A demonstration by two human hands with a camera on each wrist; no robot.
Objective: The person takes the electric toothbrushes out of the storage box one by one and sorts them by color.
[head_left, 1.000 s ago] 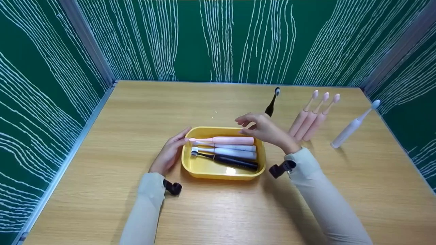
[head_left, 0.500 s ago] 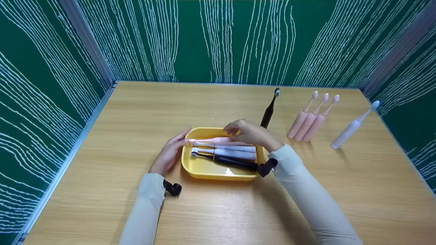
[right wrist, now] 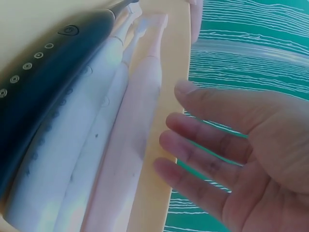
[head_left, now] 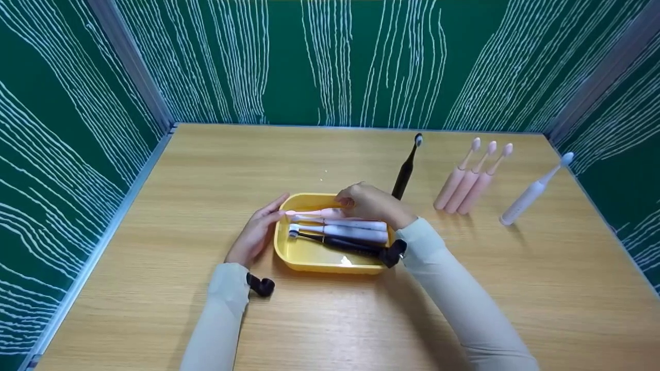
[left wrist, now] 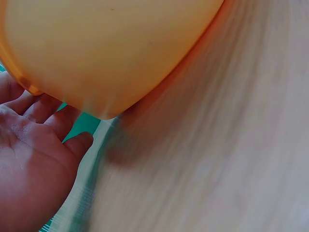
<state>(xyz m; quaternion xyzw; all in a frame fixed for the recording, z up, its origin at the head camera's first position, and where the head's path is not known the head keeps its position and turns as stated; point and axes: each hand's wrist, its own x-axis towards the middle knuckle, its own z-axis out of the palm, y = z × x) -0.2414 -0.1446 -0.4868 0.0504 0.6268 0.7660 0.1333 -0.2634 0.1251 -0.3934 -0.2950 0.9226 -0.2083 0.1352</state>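
A yellow tray [head_left: 309, 267] holds several electric toothbrushes lying side by side: a pink toothbrush [head_left: 325, 212] along the far wall, two white toothbrushes [head_left: 356, 233], and a black toothbrush [head_left: 345, 245] nearest the person. My left hand [head_left: 253, 236] rests against the tray's left end with fairly straight fingers; in the left wrist view the fingers [left wrist: 63, 123] lie along its outer wall. Over the far right part of the tray, my right hand [head_left: 368, 203] covers the pink toothbrush's handle. In the right wrist view its fingers [right wrist: 203, 154] are spread beside that handle, holding nothing.
Behind the tray a black toothbrush [head_left: 405, 175] stands upright. Three pink toothbrushes [head_left: 466, 188] stand in a row to its right, and a white toothbrush [head_left: 523, 202] farther right. Green white-lined panels [head_left: 289, 62] enclose the wooden table [head_left: 154, 247].
My right hand has moved left and down into the tray, over the pink toothbrush, uncovering more of the standing black toothbrush. The left hand and tray have stayed in place.
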